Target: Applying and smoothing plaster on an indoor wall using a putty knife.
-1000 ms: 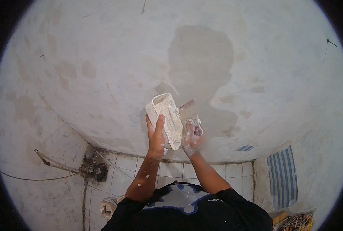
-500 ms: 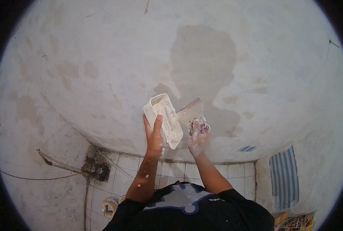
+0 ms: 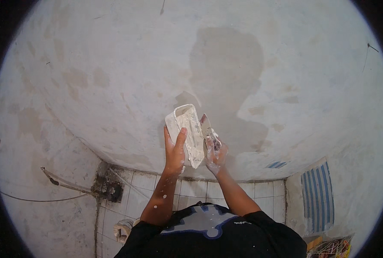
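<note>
Holding Steady, Scraping Lightly

Before us spreads a pale, patchy wall [image 3: 135, 64] with a head-shaped shadow [image 3: 228, 64] on it, and below it lie white floor tiles [image 3: 234, 189]. At the lower right we see a blue-striped panel [image 3: 317, 195]. Near the middle of the view is an oblong white tub [image 3: 170, 124], open side toward us. Our left hand [image 3: 174, 155] is wrapped around it, thumb over the left rim. Just beside it, our right hand [image 3: 216, 157] is curled firmly around the grip of a scraper [image 3: 205, 124], its blade angled up by the tub's right edge. Thick cream paste [image 3: 193, 148] coats the inside.

To do this well, we judge the tub needs a firm hold, so it doesn't twist under pressure. We should draw the blade lightly along the edge, thumb clear of its path, gathering paste inward rather than letting it drop.

We can't tell whether the blade touches the rim, as it looks turned nearly edge-on. Our left fingers are mostly hidden behind the tub, the scraper's grip is largely covered, and the paste's depth is hard to make out.
</note>
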`<action>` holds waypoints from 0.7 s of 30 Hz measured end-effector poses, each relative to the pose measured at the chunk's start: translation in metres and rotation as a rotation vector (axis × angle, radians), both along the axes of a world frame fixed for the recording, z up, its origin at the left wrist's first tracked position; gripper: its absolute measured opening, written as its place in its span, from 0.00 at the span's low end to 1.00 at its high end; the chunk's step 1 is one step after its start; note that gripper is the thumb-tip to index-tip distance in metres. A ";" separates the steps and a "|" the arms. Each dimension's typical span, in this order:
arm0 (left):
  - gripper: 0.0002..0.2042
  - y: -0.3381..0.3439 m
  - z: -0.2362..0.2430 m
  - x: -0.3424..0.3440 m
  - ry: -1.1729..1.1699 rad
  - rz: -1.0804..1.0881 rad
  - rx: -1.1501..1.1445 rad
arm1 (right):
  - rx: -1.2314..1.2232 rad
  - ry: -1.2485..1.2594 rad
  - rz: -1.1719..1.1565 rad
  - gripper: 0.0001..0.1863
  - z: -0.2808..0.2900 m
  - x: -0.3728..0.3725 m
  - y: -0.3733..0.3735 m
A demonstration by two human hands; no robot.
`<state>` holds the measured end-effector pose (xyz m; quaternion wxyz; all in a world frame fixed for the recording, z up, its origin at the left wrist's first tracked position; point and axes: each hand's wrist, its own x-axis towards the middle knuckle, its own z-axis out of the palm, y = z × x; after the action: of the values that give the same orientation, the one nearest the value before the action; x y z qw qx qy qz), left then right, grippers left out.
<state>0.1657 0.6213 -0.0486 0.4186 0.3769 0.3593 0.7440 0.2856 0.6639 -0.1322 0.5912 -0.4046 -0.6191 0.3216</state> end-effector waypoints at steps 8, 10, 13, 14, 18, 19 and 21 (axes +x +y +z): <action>0.23 -0.002 0.000 -0.002 -0.079 -0.003 -0.016 | 0.383 -0.123 -0.080 0.08 0.008 0.003 -0.014; 0.23 -0.003 0.003 -0.001 -0.026 -0.001 -0.017 | 0.297 -0.125 -0.064 0.09 0.005 0.001 -0.014; 0.22 -0.002 0.002 -0.003 -0.031 -0.003 0.004 | 0.128 -0.163 -0.015 0.10 0.010 0.000 -0.016; 0.25 -0.002 0.000 -0.007 0.039 -0.025 0.000 | 0.042 -0.199 0.019 0.11 0.013 -0.001 -0.016; 0.27 -0.005 0.001 -0.007 0.167 -0.037 -0.029 | 0.005 -0.125 0.102 0.12 0.003 -0.005 -0.009; 0.27 -0.004 0.002 -0.006 0.170 -0.042 -0.028 | 0.099 -0.241 0.032 0.13 -0.014 -0.004 -0.001; 0.26 -0.004 0.003 -0.006 0.213 -0.064 -0.043 | 0.187 -0.353 -0.040 0.14 -0.021 0.001 0.003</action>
<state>0.1598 0.6170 -0.0455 0.4094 0.4560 0.4053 0.6784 0.2863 0.6669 -0.1532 0.5149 -0.4103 -0.7321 0.1749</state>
